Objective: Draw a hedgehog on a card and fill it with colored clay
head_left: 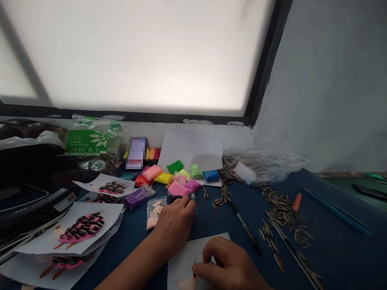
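Observation:
My left hand [178, 221] reaches forward with curled fingers over a small clear packet with dark contents [173, 198]; its fingertips are hidden. Close beside it lies a bag of pale peach clay pieces [156, 211]. My right hand [231, 262] is closed in a pinch low over a white sheet of paper [178, 257]. On that sheet are a pale peach clay shape [186, 283] and a thin drawn curve. A tiny dark spot shows by the right fingertips, and I cannot tell whether it is held or stuck down.
Coloured clay packets [163, 177] lie behind the hands. To the left are sheets with finished seed-and-clay pictures [84, 229]. On the right are sunflower seeds [281, 213], a black pen [244, 225], a silver stick-like tool [290, 245] and blue tweezers [338, 211].

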A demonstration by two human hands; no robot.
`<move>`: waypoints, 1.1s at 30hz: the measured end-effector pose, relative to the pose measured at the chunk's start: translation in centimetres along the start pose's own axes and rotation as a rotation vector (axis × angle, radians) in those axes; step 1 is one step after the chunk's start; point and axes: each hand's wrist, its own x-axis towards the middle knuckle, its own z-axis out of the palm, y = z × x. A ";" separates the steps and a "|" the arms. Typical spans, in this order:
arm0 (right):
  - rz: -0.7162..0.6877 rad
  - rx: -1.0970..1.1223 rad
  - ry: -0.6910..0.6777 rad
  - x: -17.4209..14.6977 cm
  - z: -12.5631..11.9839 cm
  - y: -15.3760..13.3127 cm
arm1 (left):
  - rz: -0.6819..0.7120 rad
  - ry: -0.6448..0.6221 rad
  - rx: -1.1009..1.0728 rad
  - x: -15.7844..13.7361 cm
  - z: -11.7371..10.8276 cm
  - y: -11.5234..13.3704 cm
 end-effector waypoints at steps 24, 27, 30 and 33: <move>-0.026 -0.048 0.074 -0.8 2.7 0.3 | -0.005 -0.010 -0.005 -0.1 -0.3 0.1; -0.062 -0.061 0.084 -0.5 2.5 0.2 | -0.005 -0.010 -0.005 -0.2 -0.3 0.1; -0.036 -0.065 0.113 -0.5 2.3 0.0 | -0.009 -0.016 -0.004 -0.1 -0.3 0.1; 0.019 -0.032 0.068 -0.5 2.0 -0.1 | -0.016 -0.026 -0.010 0.0 -0.5 0.2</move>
